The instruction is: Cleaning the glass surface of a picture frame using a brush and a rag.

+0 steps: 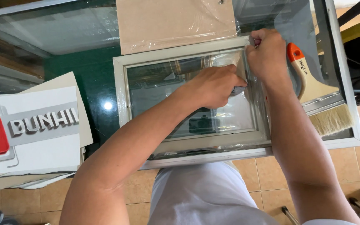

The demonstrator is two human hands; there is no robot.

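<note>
Two bare hands meet at the upper right corner of a pale picture frame (123, 89) wrapped in clear plastic film (230, 112). The left hand (213, 85) lies knuckles-up on the filmed glass, its fingers curled around a small dark tool (238, 89) whose kind cannot be made out. Just beside it, further out, the right hand (267, 52) is clenched at the frame's corner, pinching the film's edge. Right of that hand a wide paintbrush (317, 89) with an orange-tipped wooden handle and pale bristles rests on the glass tabletop (84, 79), close to the frame's right rail. Beyond both hands a brown board (171, 21) covered in film lies against the frame's far edge. Well to the left of the left forearm, a stack of white printed boards (34, 137) overhangs the table's edge.
</note>
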